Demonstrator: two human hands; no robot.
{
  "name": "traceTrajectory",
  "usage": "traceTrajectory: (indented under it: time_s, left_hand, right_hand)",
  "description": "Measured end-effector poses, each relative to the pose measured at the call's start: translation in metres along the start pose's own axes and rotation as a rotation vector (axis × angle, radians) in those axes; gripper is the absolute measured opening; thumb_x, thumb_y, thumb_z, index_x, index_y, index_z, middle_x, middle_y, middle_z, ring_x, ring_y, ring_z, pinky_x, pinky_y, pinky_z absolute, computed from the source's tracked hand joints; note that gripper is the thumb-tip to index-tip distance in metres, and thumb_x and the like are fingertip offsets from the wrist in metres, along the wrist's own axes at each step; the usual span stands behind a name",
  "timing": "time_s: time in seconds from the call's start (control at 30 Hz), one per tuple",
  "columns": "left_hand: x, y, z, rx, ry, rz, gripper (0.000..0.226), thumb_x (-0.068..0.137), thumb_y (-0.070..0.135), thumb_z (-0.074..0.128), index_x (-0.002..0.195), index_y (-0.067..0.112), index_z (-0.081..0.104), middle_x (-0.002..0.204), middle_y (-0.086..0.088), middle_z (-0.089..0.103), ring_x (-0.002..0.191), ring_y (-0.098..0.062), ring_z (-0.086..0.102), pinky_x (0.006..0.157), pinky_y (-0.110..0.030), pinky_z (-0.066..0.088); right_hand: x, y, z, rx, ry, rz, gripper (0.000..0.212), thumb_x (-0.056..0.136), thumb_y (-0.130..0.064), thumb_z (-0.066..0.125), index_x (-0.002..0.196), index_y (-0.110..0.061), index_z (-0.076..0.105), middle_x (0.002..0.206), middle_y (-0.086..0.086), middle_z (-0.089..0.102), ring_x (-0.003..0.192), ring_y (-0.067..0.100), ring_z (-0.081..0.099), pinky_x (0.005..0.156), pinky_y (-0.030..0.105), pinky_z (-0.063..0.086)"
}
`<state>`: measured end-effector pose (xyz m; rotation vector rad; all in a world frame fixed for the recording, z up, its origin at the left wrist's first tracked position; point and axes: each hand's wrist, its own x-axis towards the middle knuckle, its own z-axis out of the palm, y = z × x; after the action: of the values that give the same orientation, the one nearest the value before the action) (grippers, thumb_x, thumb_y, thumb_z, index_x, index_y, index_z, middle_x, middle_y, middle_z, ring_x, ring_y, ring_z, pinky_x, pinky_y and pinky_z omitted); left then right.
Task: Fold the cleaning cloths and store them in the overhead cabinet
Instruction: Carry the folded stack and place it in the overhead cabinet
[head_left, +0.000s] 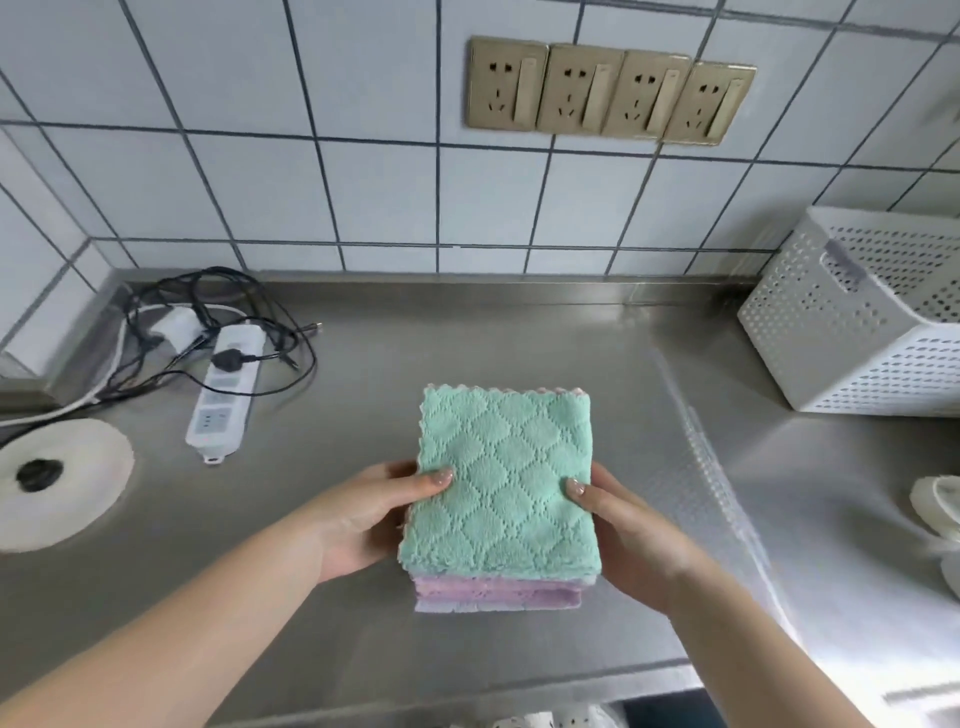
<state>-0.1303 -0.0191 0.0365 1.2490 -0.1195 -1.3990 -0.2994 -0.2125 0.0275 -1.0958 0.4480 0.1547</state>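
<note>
A stack of folded cloths (506, 483), green on top and purple beneath, is held above the steel counter (363, 374) at its centre. It is gripped at nine o'clock by the left hand (363, 514) and at three o'clock by the right hand (628, 535), thumbs curled over the top.

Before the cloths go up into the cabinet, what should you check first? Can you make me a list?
1. Left hand has a grip on the stack of cloths: ok, thumb on top.
2. Right hand holds the other side: ok.
3. Stack folded and squared: ok, green cloth on top, purple ones beneath.
4. Stack lifted off the counter: cannot tell.
5. Power strip and its cables away from the stack: ok, off to the left.
6. Cabinet door open: cannot tell, cabinet not in view.
</note>
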Motion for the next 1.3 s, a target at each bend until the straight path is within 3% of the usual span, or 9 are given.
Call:
traceTrajectory:
  time_s: [0.1, 0.2, 0.33, 0.5, 0.57, 0.67, 0.73, 0.93, 1.3]
  left_hand:
    - [-0.039, 0.004, -0.042, 0.06, -0.039, -0.024, 0.083, 0.045, 0.033, 0.092, 0.117, 0.008, 0.06, 0.112, -0.012, 0.069, 0.104, -0.026, 0.067, 0.081, -0.035, 0.057]
    - [-0.067, 0.006, -0.068, 0.099, -0.083, -0.029, 0.092, 0.035, 0.034, 0.095, 0.117, 0.012, 0.06, 0.111, -0.011, 0.07, 0.102, -0.026, 0.067, 0.078, -0.034, 0.058]
    - [-0.098, 0.006, -0.089, 0.133, -0.137, -0.04, 0.067, 0.061, 0.027, 0.081, 0.123, 0.016, 0.055, 0.109, -0.007, 0.071, 0.1, -0.023, 0.068, 0.08, -0.034, 0.057]
    - [-0.117, 0.0, -0.097, 0.227, -0.279, -0.091, 0.1, 0.037, 0.037, 0.094, 0.126, 0.018, 0.053, 0.115, -0.008, 0.069, 0.105, -0.025, 0.066, 0.085, -0.038, 0.055]
    - [-0.121, -0.004, -0.09, 0.248, -0.334, -0.116, 0.091, 0.046, 0.033, 0.092, 0.127, 0.018, 0.052, 0.115, -0.009, 0.069, 0.105, -0.026, 0.066, 0.08, -0.035, 0.057]
    - [-0.126, -0.009, -0.081, 0.273, -0.349, -0.124, 0.057, 0.072, 0.02, 0.072, 0.125, 0.017, 0.054, 0.111, -0.008, 0.07, 0.101, -0.024, 0.068, 0.076, -0.032, 0.059]
    - [-0.129, -0.013, -0.071, 0.31, -0.385, -0.147, 0.05, 0.075, 0.016, 0.066, 0.124, 0.016, 0.054, 0.109, -0.007, 0.071, 0.098, -0.022, 0.069, 0.073, -0.031, 0.059]
    - [-0.132, -0.032, -0.048, 0.381, -0.489, -0.229, 0.054, 0.077, 0.015, 0.067, 0.128, 0.015, 0.05, 0.117, -0.011, 0.067, 0.108, -0.028, 0.064, 0.089, -0.039, 0.054]
    - [-0.186, -0.124, -0.009, 0.53, -0.739, -0.359, 0.063, 0.07, 0.022, 0.073, 0.128, 0.017, 0.051, 0.119, -0.01, 0.066, 0.11, -0.027, 0.063, 0.09, -0.04, 0.054]
  right_hand:
    - [-0.003, 0.026, 0.066, 0.036, 0.075, -0.026, 0.08, 0.064, -0.046, 0.081, 0.134, -0.034, 0.043, 0.133, 0.005, 0.058, 0.122, 0.03, 0.055, 0.107, 0.058, 0.035]
    - [-0.012, 0.049, 0.115, 0.104, 0.153, -0.04, 0.083, 0.061, -0.046, 0.083, 0.133, -0.032, 0.045, 0.131, 0.007, 0.059, 0.121, 0.032, 0.056, 0.105, 0.057, 0.038]
    - [-0.027, 0.069, 0.169, 0.181, 0.248, -0.063, 0.087, 0.059, -0.045, 0.085, 0.134, -0.031, 0.044, 0.131, 0.009, 0.059, 0.12, 0.032, 0.057, 0.104, 0.054, 0.04]
    - [-0.057, 0.092, 0.212, 0.252, 0.346, -0.129, 0.084, 0.064, -0.043, 0.083, 0.136, -0.027, 0.043, 0.133, 0.009, 0.058, 0.121, 0.032, 0.056, 0.102, 0.051, 0.044]
    - [-0.072, 0.101, 0.223, 0.295, 0.395, -0.172, 0.081, 0.065, -0.041, 0.082, 0.135, -0.027, 0.044, 0.133, 0.009, 0.058, 0.121, 0.031, 0.056, 0.095, 0.046, 0.05]
    - [-0.086, 0.11, 0.237, 0.336, 0.451, -0.191, 0.087, 0.06, -0.042, 0.086, 0.134, -0.027, 0.044, 0.132, 0.008, 0.059, 0.119, 0.031, 0.058, 0.088, 0.042, 0.054]
    - [-0.099, 0.12, 0.243, 0.365, 0.505, -0.215, 0.09, 0.057, -0.043, 0.087, 0.134, -0.026, 0.044, 0.131, 0.008, 0.06, 0.119, 0.031, 0.058, 0.088, 0.042, 0.054]
    - [-0.135, 0.148, 0.259, 0.414, 0.618, -0.287, 0.087, 0.059, -0.043, 0.085, 0.134, -0.026, 0.044, 0.132, 0.007, 0.058, 0.12, 0.03, 0.057, 0.091, 0.044, 0.053]
    - [-0.23, 0.252, 0.328, 0.475, 0.911, -0.393, 0.084, 0.06, -0.046, 0.084, 0.134, -0.029, 0.045, 0.134, 0.008, 0.057, 0.123, 0.033, 0.053, 0.107, 0.063, 0.031]
